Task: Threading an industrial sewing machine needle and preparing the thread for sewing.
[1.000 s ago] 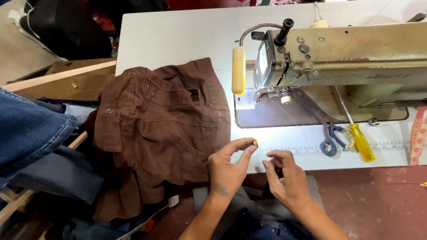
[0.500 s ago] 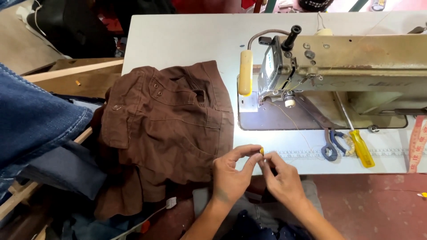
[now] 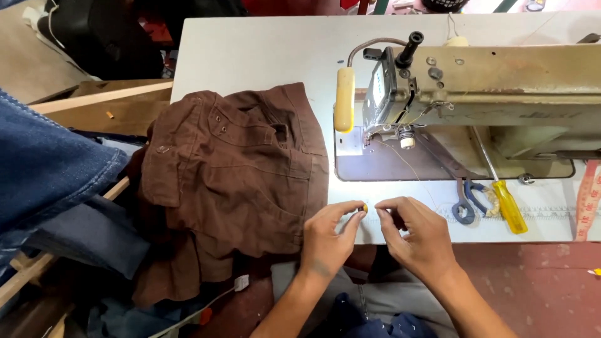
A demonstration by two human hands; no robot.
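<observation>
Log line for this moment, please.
left hand: pinches small yellow piece | right hand: fingertips close by | brown garment: beside, on table

Pale grey bench point(image 3: 263, 56) — sewing station.
On it: beige sewing machine point(image 3: 501, 94), brown garment point(image 3: 238, 169) overhanging the near edge, yellow-handled screwdriver point(image 3: 508, 205) — blue-handled snips point(image 3: 468, 200) alongside.

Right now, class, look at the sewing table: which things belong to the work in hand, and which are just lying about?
In hand:
left hand
right hand
small yellow piece pinched in the left fingertips
thin thread

Lying about:
brown garment
sewing machine
yellow-handled screwdriver
blue-handled snips
blue denim
</observation>
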